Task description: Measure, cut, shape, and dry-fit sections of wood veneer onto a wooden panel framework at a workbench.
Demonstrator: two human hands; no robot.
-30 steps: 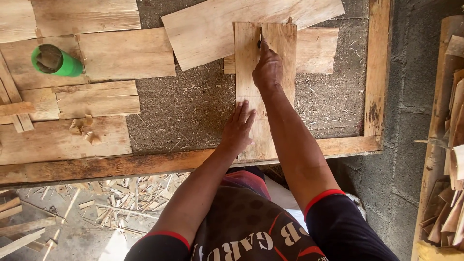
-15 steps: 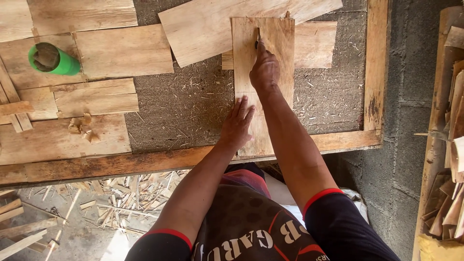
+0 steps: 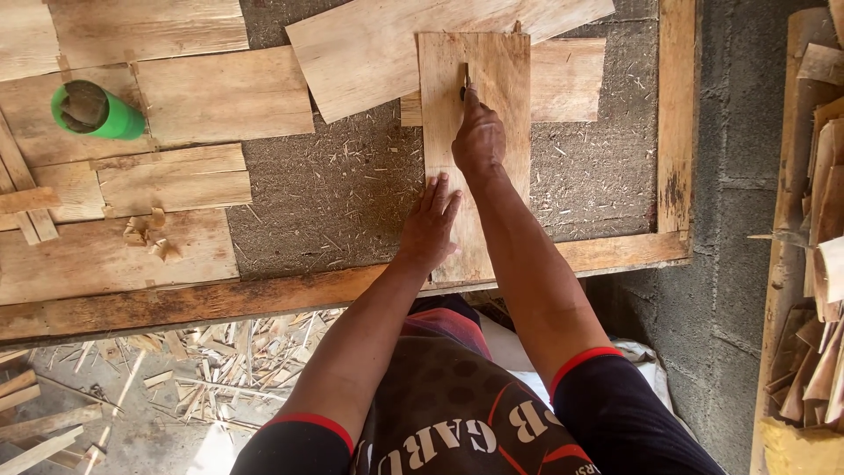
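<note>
The step in hand appears to be a lengthwise cut along a thin wood sheet (image 3: 501,97) that lies flat on the bench (image 3: 352,198), its near end reaching the wooden front rail (image 3: 220,303). The right hand (image 3: 479,141) is closed around a small blade (image 3: 465,81), whose tip meets the sheet near the far end, left of centre. The left hand (image 3: 431,224) lies open, fingers spread and pressed flat on the sheet's near left edge, pinning it down. The next move, by judgement, calls for a straight pull of the blade toward the body, with the left hand kept clear of the cutting line. A larger board (image 3: 378,53) overlaps the sheet's far left corner, and another strip (image 3: 571,79) lies under its right side. Open bench surface sits left of the sheet; a green cup (image 3: 92,110) stands well apart to the left. The side rail (image 3: 675,123) bounds the right.
</note>
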